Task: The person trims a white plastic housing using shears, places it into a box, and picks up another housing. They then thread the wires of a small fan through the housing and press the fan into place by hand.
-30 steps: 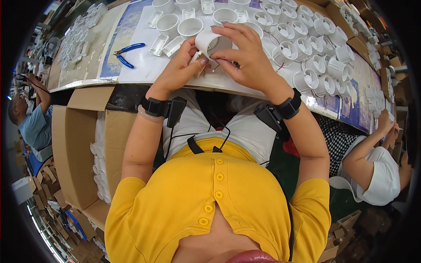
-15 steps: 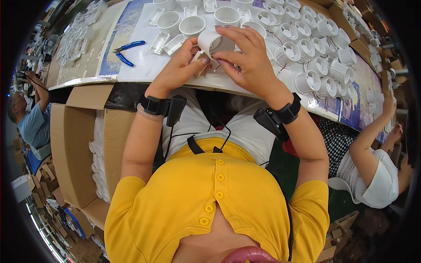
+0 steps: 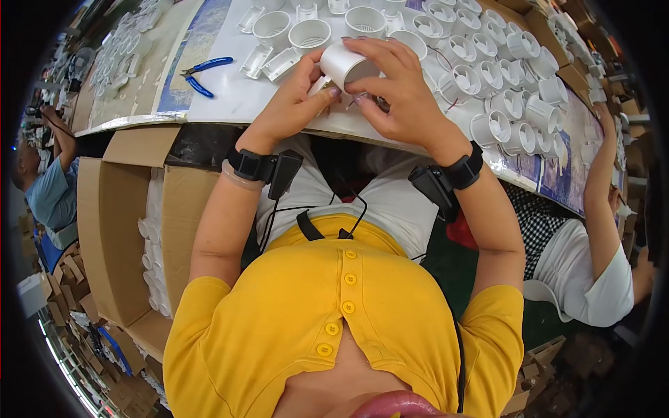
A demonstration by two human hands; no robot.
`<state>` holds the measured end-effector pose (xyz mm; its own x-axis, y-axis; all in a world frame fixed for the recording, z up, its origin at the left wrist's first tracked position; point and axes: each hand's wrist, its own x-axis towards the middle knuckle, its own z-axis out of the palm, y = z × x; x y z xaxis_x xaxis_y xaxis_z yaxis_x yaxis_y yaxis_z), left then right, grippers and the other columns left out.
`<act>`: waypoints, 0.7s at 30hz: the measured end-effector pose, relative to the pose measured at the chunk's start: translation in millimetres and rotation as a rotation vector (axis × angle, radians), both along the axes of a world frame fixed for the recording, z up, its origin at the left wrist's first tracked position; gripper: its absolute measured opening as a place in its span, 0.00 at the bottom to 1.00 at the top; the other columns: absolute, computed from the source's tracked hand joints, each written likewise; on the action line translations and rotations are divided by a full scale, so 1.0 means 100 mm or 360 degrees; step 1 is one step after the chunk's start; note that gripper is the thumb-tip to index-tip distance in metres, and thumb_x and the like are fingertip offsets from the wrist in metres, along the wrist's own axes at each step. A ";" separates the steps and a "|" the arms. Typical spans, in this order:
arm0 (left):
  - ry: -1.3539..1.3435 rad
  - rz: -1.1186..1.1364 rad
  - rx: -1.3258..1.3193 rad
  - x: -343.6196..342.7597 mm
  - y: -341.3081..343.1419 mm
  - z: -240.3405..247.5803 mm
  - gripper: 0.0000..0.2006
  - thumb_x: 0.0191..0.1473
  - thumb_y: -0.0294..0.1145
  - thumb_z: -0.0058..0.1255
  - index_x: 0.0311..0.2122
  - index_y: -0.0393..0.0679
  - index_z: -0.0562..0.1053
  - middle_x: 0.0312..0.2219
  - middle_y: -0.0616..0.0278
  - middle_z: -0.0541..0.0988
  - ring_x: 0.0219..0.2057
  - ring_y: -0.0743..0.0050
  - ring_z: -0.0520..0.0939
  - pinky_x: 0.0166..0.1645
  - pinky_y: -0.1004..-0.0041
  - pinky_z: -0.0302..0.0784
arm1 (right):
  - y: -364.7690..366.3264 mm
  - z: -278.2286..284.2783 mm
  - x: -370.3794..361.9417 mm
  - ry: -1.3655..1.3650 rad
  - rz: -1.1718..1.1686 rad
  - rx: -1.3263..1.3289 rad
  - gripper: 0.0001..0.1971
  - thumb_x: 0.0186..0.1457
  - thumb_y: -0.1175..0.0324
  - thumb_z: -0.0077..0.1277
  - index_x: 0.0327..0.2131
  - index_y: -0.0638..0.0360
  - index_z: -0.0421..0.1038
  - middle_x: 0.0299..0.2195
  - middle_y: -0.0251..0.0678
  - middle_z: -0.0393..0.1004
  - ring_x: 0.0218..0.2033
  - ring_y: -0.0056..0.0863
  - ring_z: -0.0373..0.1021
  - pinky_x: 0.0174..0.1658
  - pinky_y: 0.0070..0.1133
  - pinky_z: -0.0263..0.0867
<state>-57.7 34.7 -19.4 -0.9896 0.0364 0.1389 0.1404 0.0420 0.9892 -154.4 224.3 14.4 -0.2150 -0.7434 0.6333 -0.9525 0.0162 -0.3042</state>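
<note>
At the far left, another person (image 3: 42,188) in a blue shirt sits by the same long surface (image 3: 230,97). An open cardboard box (image 3: 115,230) beside the wearer's left arm holds stacked white parts. On the surface near its front edge, blue-handled cutters (image 3: 202,72) lie left of the hands. The left hand (image 3: 293,108) supports a white cup (image 3: 345,65) from below, fingers curled around its lower end. The cup is a short, smooth plastic cylinder, tilted on its side, held just above the front edge of the surface. The right hand (image 3: 394,90) covers it from above and the right, fingers pressed together on its wall, thin wires showing beneath. Rows of similar white cups (image 3: 488,76) fill the surface's right half. At far right sits a second person (image 3: 592,258) in white.
</note>
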 end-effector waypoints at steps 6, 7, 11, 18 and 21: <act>-0.0038 0.0018 0.0023 0.00 -0.01 0.01 0.29 0.57 0.28 0.47 0.60 0.42 0.50 0.41 0.62 0.71 0.37 0.81 0.73 0.36 0.79 0.71 | 0.07 -0.02 0.19 0.0272 -0.0145 0.0015 0.09 0.38 0.73 0.56 0.29 0.51 0.74 0.55 0.33 0.64 0.56 0.35 0.59 0.60 0.34 0.49; -0.0058 0.0020 0.0036 0.00 -0.01 0.00 0.29 0.57 0.28 0.47 0.60 0.42 0.50 0.43 0.62 0.70 0.38 0.81 0.72 0.38 0.79 0.70 | 0.03 -0.05 0.23 0.0476 -0.0203 0.0034 0.09 0.38 0.73 0.57 0.29 0.50 0.73 0.55 0.32 0.64 0.56 0.34 0.59 0.60 0.33 0.49; -0.0083 0.0028 0.0047 0.01 -0.01 -0.01 0.29 0.58 0.29 0.46 0.61 0.42 0.49 0.46 0.63 0.68 0.39 0.81 0.70 0.41 0.79 0.68 | -0.03 -0.04 0.27 0.0766 -0.0293 0.0119 0.11 0.37 0.72 0.58 0.29 0.49 0.73 0.53 0.29 0.66 0.55 0.32 0.60 0.60 0.32 0.50; -0.0156 0.0009 0.0157 0.02 -0.02 0.04 0.29 0.58 0.31 0.46 0.61 0.43 0.49 0.47 0.63 0.67 0.39 0.81 0.71 0.42 0.79 0.68 | 0.06 -0.03 0.14 0.0259 -0.0281 -0.0098 0.11 0.41 0.73 0.58 0.32 0.49 0.74 0.45 0.27 0.72 0.49 0.30 0.64 0.56 0.30 0.53; -0.0185 0.0011 0.0159 0.02 -0.03 0.07 0.29 0.58 0.32 0.46 0.61 0.43 0.49 0.47 0.63 0.67 0.39 0.80 0.71 0.42 0.79 0.68 | 0.08 -0.09 0.08 0.0024 -0.0313 -0.0087 0.10 0.43 0.74 0.57 0.33 0.49 0.74 0.40 0.26 0.75 0.46 0.31 0.66 0.54 0.30 0.54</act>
